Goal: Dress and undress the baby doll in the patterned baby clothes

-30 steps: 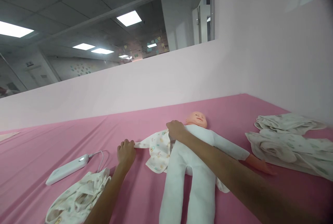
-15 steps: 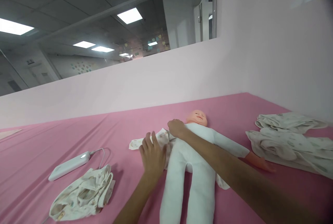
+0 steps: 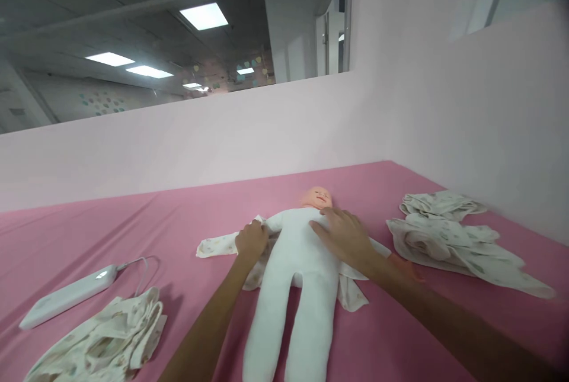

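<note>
A baby doll (image 3: 296,246) with a white cloth body lies on its back, its head toward the wall. Under its torso is a small printed baby shirt (image 3: 217,246); one sleeve stretches out to the left and another part shows below the doll's arm on the right. My left hand (image 3: 252,240) is closed around that left sleeve near the doll's arm, whose end is hidden. Across the doll's upper chest and shoulder lies my right hand (image 3: 347,237), open with fingers apart. My right forearm partly covers the doll's other arm.
Everything rests on a pink sheet (image 3: 146,216). At the left are a white elongated device (image 3: 69,296) with a cable and a crumpled printed garment (image 3: 104,340). More printed clothes (image 3: 453,246) lie at the right, near the wall. A white wall (image 3: 222,145) bounds the back.
My right hand has moved from the sleeve side onto the doll's chest. My left hand has shifted up and closed on the sleeve. The view has turned slightly right.
</note>
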Tool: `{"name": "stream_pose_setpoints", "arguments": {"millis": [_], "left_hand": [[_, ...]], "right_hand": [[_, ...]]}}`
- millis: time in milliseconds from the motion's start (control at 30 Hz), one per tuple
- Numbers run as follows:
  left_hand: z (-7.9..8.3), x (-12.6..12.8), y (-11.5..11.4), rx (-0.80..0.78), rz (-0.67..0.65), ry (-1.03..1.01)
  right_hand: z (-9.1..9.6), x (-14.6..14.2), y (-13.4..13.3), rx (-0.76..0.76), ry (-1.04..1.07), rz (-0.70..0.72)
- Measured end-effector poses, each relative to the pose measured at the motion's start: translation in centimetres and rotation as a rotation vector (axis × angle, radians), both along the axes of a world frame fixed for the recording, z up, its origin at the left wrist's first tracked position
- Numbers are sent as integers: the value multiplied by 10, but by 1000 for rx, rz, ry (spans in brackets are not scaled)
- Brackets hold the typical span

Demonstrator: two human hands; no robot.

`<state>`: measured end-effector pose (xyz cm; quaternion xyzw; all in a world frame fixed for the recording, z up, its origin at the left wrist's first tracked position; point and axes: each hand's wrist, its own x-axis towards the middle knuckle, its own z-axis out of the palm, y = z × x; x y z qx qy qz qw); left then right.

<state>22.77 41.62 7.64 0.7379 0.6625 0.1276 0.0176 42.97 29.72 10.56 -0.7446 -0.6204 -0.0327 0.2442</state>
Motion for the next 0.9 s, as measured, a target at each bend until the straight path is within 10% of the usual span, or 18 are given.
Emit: {"name": "stream_pose_setpoints", "arguments": {"millis": [133,567,900], "left_hand": [[6,-6,5,16,-90,-6],[73,14,19,143,-361,39],[72,11,13,-188,-421,291]], "right_hand": [[-18,29,-1,-169,147,-177],[-7,33,7,-260,461,72],[-24,40,21,-209,451,76]]}}
